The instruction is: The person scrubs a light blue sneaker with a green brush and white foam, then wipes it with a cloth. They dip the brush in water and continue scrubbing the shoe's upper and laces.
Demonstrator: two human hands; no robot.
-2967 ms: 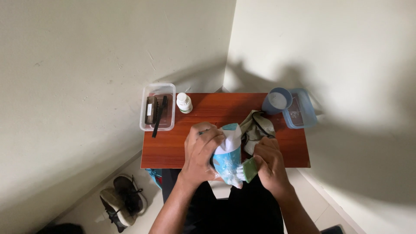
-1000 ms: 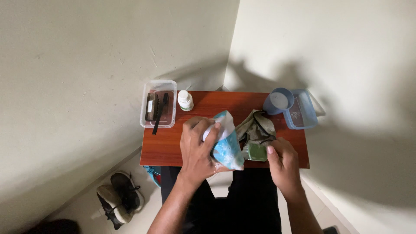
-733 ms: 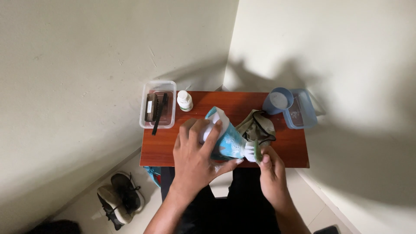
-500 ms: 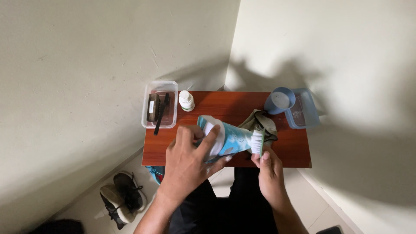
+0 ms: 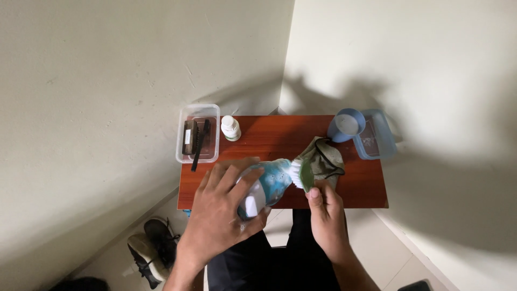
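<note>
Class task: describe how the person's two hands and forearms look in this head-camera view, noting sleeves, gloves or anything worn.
Both the left hand and right hand are bare, with no gloves. The forearms show no sleeves. No rings, watch or wristbands are visible.

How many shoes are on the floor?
2. Both shoes lie on the floor left of the table, below its front corner: one dark, one lighter beside it, touching. More may hide beneath the table.

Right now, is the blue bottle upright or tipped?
Tipped. The blue bottle lies nearly sideways in the left hand, its white neck toward the green cap at the right hand.
</note>
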